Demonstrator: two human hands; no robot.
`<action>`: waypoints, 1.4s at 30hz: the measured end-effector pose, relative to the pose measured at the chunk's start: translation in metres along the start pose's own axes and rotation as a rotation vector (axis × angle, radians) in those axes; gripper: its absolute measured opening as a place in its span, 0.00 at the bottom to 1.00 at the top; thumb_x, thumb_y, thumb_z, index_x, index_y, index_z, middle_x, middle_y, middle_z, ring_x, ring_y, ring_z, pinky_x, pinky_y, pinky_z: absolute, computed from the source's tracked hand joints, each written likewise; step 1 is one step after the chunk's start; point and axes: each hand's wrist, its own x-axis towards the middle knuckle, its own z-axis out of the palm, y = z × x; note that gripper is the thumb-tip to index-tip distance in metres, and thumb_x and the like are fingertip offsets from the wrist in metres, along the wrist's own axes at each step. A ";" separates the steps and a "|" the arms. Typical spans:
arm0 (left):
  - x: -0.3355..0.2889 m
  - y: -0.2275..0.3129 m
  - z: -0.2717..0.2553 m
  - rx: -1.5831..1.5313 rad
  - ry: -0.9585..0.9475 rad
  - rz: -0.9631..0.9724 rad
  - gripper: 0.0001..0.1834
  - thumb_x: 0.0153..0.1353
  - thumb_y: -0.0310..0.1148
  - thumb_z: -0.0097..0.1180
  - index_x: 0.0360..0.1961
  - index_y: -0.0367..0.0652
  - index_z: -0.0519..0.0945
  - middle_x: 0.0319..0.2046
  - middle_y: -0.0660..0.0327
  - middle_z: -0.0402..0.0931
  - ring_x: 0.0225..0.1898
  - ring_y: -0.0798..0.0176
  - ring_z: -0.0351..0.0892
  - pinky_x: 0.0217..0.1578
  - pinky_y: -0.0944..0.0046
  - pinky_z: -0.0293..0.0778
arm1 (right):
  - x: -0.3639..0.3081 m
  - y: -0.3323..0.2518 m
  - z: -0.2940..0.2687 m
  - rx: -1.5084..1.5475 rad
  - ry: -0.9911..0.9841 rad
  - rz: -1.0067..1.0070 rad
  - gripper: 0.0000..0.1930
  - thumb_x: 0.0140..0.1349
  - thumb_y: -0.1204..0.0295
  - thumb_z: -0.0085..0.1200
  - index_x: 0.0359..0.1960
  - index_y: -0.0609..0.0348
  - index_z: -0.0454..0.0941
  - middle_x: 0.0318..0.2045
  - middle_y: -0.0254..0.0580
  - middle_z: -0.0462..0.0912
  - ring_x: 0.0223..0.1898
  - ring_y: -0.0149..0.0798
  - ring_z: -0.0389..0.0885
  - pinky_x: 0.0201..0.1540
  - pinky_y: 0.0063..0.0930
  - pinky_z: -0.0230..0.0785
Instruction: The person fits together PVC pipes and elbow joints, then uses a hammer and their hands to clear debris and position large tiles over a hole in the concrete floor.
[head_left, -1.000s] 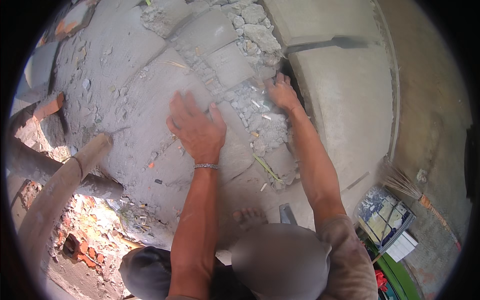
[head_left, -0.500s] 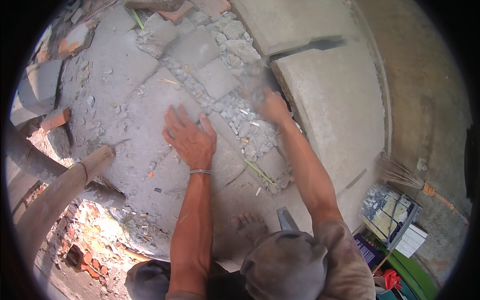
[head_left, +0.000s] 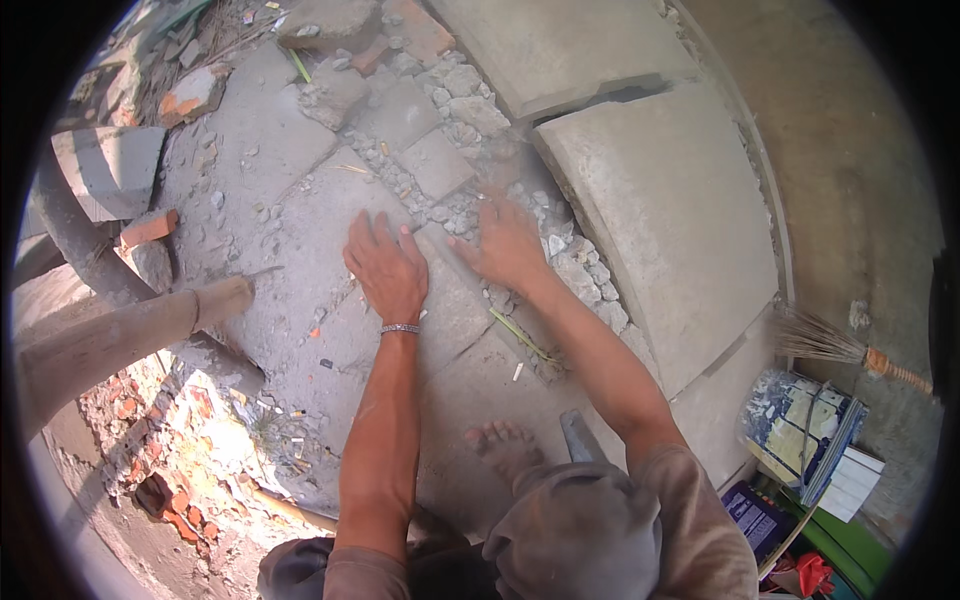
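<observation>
My left hand [head_left: 388, 270] lies with its fingers spread on a dusty concrete slab [head_left: 265, 235], a bracelet [head_left: 400, 328] round its wrist. To its right, my right hand [head_left: 508, 245] is held palm down over a strip of broken rubble [head_left: 585, 275], its thumb apart and its fingertips partly hazed by dust. It grips nothing that I can see. Broken concrete pieces [head_left: 437, 165] lie just beyond it. A large pale slab [head_left: 660, 220] borders the rubble on the right, with a dark gap along its edge. A green strip of plant [head_left: 525, 335] lies nearer me.
Wooden poles [head_left: 130, 335] reach in from the left, near brick chunks [head_left: 150, 228]. A twig broom [head_left: 820, 340], a paint-stained container [head_left: 800, 420] and a green object [head_left: 850, 540] are at the lower right. A bare foot [head_left: 505, 450] and a grey flat tool [head_left: 580, 437] are close below.
My right hand has come away from the gap beside the large slab, moving left and spreading its fingers. Small rubble beneath it has shifted. My left hand stays on the slab; the view has shifted slightly.
</observation>
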 end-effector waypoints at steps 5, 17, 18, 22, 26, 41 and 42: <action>-0.010 -0.018 -0.008 -0.171 -0.022 0.041 0.21 0.67 0.36 0.57 0.57 0.36 0.77 0.62 0.43 0.70 0.66 0.40 0.67 0.66 0.43 0.61 | -0.038 0.014 -0.006 -0.041 -0.210 0.069 0.39 0.63 0.36 0.49 0.58 0.61 0.76 0.57 0.60 0.77 0.58 0.59 0.76 0.62 0.61 0.61; -0.053 -0.028 -0.040 -0.244 -0.254 0.040 0.29 0.66 0.34 0.59 0.65 0.34 0.71 0.69 0.43 0.65 0.74 0.40 0.58 0.74 0.46 0.51 | -0.042 0.010 -0.027 -0.169 -0.056 0.068 0.42 0.59 0.32 0.52 0.56 0.61 0.81 0.58 0.60 0.78 0.62 0.56 0.75 0.62 0.59 0.64; -0.053 -0.026 -0.039 -0.240 -0.262 0.037 0.29 0.66 0.34 0.59 0.66 0.35 0.70 0.70 0.43 0.65 0.74 0.41 0.57 0.75 0.46 0.50 | -0.038 0.011 -0.029 -0.177 -0.102 0.073 0.41 0.58 0.33 0.54 0.54 0.61 0.82 0.57 0.60 0.79 0.61 0.57 0.76 0.61 0.57 0.65; -0.050 -0.029 -0.037 -0.235 -0.316 0.014 0.30 0.65 0.33 0.59 0.67 0.35 0.69 0.71 0.44 0.63 0.75 0.42 0.56 0.75 0.46 0.48 | -0.026 0.024 -0.023 -0.116 -0.262 0.125 0.39 0.53 0.36 0.57 0.51 0.61 0.84 0.51 0.61 0.84 0.55 0.57 0.81 0.58 0.51 0.71; -0.045 -0.035 -0.044 -0.293 -0.379 -0.008 0.31 0.65 0.33 0.59 0.68 0.35 0.68 0.72 0.44 0.62 0.75 0.42 0.55 0.76 0.46 0.47 | -0.019 0.027 -0.025 0.021 -0.198 0.124 0.37 0.52 0.42 0.58 0.51 0.64 0.83 0.50 0.64 0.84 0.54 0.57 0.82 0.57 0.46 0.73; -0.042 -0.009 -0.035 -0.317 -0.449 0.017 0.31 0.67 0.33 0.57 0.70 0.36 0.66 0.72 0.45 0.61 0.76 0.44 0.54 0.75 0.49 0.49 | 0.057 0.061 0.018 0.319 0.135 0.071 0.55 0.59 0.33 0.56 0.74 0.66 0.58 0.75 0.63 0.57 0.76 0.58 0.54 0.75 0.52 0.49; -0.044 -0.016 -0.036 -0.303 -0.449 0.011 0.31 0.67 0.33 0.57 0.70 0.36 0.65 0.72 0.45 0.61 0.76 0.44 0.54 0.75 0.49 0.49 | 0.035 0.051 0.039 0.265 0.136 0.042 0.54 0.58 0.33 0.57 0.74 0.63 0.59 0.74 0.62 0.58 0.76 0.59 0.55 0.75 0.53 0.48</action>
